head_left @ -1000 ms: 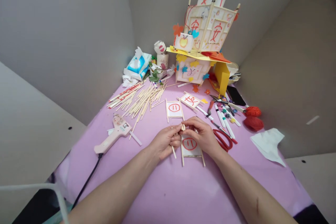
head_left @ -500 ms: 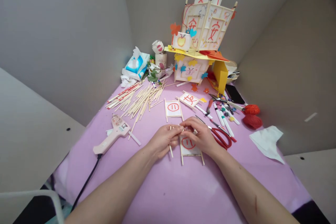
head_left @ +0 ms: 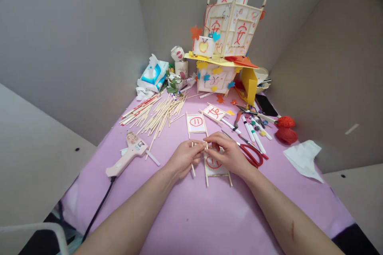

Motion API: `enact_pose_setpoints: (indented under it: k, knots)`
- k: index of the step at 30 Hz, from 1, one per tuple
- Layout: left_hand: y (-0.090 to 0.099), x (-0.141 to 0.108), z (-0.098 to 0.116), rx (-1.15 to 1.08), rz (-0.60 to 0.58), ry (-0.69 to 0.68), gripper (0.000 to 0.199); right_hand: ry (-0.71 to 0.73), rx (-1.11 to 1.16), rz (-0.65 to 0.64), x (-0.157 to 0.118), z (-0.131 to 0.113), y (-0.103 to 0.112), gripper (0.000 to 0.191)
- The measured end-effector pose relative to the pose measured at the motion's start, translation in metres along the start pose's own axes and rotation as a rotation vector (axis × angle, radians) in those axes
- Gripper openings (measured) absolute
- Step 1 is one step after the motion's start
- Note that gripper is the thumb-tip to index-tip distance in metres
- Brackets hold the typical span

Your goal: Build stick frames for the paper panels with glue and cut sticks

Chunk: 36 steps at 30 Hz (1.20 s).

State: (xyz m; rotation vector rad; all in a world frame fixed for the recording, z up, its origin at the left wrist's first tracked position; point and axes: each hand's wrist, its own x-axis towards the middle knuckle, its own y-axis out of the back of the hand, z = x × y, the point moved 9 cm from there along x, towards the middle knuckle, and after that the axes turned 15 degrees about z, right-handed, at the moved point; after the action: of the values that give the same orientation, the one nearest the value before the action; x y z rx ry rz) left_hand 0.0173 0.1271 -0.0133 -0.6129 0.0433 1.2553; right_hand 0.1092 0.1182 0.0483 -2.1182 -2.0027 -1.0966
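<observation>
The left hand (head_left: 184, 159) is curled around a thin, pale wooden stick (head_left: 193, 171), whose lower end juts out beneath the fingers toward the person. That stick lies to the left of a white rectangular paper panel with a pale stick frame and a red circle drawn on it (head_left: 218, 170), apart from its left rail and running roughly the same way: both long axes point away from the person. The right hand (head_left: 229, 153) is the nearer one to the panel, arching over its upper part and covering much of the circle (the two bare lower legs of the frame show clear on the purple-covered desk (head_left: 179, 217)).

The fingertips of both hands meet just above the panel's far left corner. The left fingers are closed on the stick; the right thumb and forefinger come in from the right, bent toward the left fingertips, but whether they are clamped on anything I cannot tell, since the contact is too small and partly hidden. Just beyond the fingertips lies a second white stick-framed panel with a red circle (head_left: 196, 128), its legs pointing back toward the hands.
</observation>
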Motion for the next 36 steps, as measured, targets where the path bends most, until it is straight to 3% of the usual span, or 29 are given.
enact_pose_setpoints:
  k: [11, 19, 24, 30, 36]
  knots:
    - [-0.003, -0.004, -0.005, -0.045, -0.082, 0.16, 0.029, -0.019, 0.07, -0.002, 0.0, 0.005, 0.002, 0.027]
    - [0.0, -0.003, -0.005, -0.053, -0.02, 0.15, 0.027, -0.052, 0.071, -0.041, -0.001, 0.004, -0.002, 0.026]
    - [0.001, -0.003, -0.006, -0.08, 0.023, 0.161, 0.027, -0.031, 0.057, -0.009, 0.0, 0.001, 0.0, 0.039]
    - [-0.001, -0.004, -0.01, -0.107, -0.01, 0.196, 0.029, -0.009, 0.031, -0.008, 0.0, -0.003, -0.001, 0.022]
    - [-0.003, -0.005, -0.012, -0.142, -0.07, 0.236, 0.03, 0.014, 0.045, -0.014, 0.0, -0.005, 0.001, 0.022]
